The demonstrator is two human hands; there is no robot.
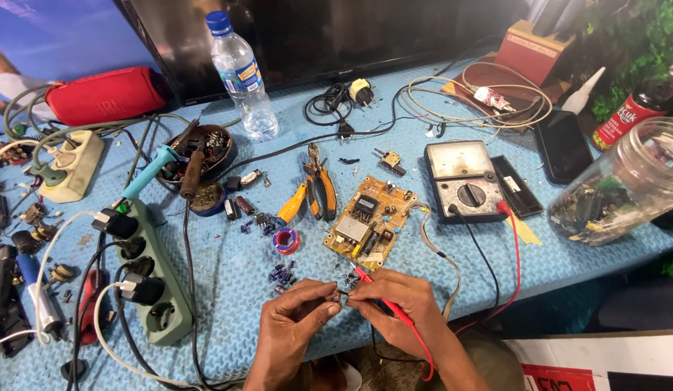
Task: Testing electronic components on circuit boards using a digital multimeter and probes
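Observation:
My left hand pinches a small dark component at the near edge of the blue mat. My right hand grips a red probe and a black one, their tips touching that component. Red and black leads run from the probes to an analogue multimeter at the right. A tan circuit board lies just beyond my hands. Several loose small capacitors are scattered left of the board.
Orange-handled pliers, a solder roll, a green power strip, a soldering iron on a bowl of parts, a water bottle, a tipped glass jar, a phone and a red speaker crowd the mat.

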